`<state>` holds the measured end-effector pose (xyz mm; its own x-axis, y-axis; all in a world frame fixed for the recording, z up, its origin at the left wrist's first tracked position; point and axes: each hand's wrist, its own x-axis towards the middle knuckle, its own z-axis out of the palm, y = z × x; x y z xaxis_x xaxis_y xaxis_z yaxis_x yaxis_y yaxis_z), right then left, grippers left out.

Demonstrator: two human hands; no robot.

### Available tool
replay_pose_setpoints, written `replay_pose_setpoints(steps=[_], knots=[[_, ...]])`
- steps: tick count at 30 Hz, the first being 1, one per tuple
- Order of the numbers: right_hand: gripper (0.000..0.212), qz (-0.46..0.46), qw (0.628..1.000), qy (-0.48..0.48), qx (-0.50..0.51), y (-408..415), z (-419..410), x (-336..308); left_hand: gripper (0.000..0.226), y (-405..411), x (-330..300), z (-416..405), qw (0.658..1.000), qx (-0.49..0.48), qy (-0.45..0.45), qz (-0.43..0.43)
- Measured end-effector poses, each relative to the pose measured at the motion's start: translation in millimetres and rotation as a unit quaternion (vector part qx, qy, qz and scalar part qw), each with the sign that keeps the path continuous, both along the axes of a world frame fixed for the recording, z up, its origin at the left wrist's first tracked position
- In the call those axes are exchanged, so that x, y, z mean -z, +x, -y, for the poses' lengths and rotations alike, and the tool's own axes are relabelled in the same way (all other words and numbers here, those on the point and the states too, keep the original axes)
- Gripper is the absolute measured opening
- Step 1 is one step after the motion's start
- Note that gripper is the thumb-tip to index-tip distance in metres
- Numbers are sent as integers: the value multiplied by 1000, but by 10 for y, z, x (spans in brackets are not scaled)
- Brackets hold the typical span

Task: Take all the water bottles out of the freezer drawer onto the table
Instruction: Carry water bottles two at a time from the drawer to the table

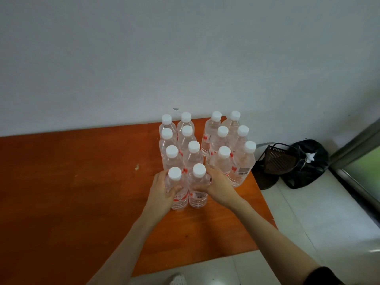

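Several clear water bottles with white caps and red labels stand upright in rows on the orange-brown wooden table (72, 192). My left hand (162, 192) grips the front-left bottle (177, 194) round its body. My right hand (216, 185) grips the front-right bottle (198, 192) beside it. Both bottles stand on the table, touching each other, at the near end of the left rows. A second group of bottles (226, 149) stands to the right, close to the table's right edge. The freezer drawer is not in view.
A plain grey wall runs behind the table. On the tiled floor to the right lie a black bag (308, 165) and a dark dustpan (277, 161). A window frame (359, 153) is at far right. A white shoe (178, 280) shows below the table's near edge.
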<state>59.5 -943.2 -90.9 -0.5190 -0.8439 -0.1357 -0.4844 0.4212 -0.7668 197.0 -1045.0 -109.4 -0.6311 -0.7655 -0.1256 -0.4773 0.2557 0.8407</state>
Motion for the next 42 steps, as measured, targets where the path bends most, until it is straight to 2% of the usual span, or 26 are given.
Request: replay_pose_setpoints(steps=[5,10,14,19,23,28,30,33,37,42], knots=[[61,-11,1000,13,27,24,-17,13,57,-26,30,-41,1000,-13,-9,-9],[61,-1,997,-29,70,156,-84,69,56,16,98,-63,1000,-8,-18,-16],[65,23,994,-70,81,267,-117,109,67,72,135,-95,1000,28,-8,-8],[62,31,992,-94,82,468,-407,87,77,210,306,-201,996,14,39,74],[62,-39,993,-23,109,486,-828,88,59,304,370,-502,995,42,28,84],[72,-139,980,58,133,547,-1508,-60,65,277,147,-976,984,172,-35,28],[77,-190,967,91,146,619,-1885,-132,68,256,-10,-1231,969,219,-114,30],[84,-263,939,131,177,800,-2549,-282,73,256,-245,-1691,921,300,-244,49],[88,-316,898,181,246,1148,-3517,-538,72,288,-608,-2458,855,396,-328,63],[92,-350,841,213,353,1706,-4701,-913,74,288,-1064,-3537,791,470,-391,-28]])
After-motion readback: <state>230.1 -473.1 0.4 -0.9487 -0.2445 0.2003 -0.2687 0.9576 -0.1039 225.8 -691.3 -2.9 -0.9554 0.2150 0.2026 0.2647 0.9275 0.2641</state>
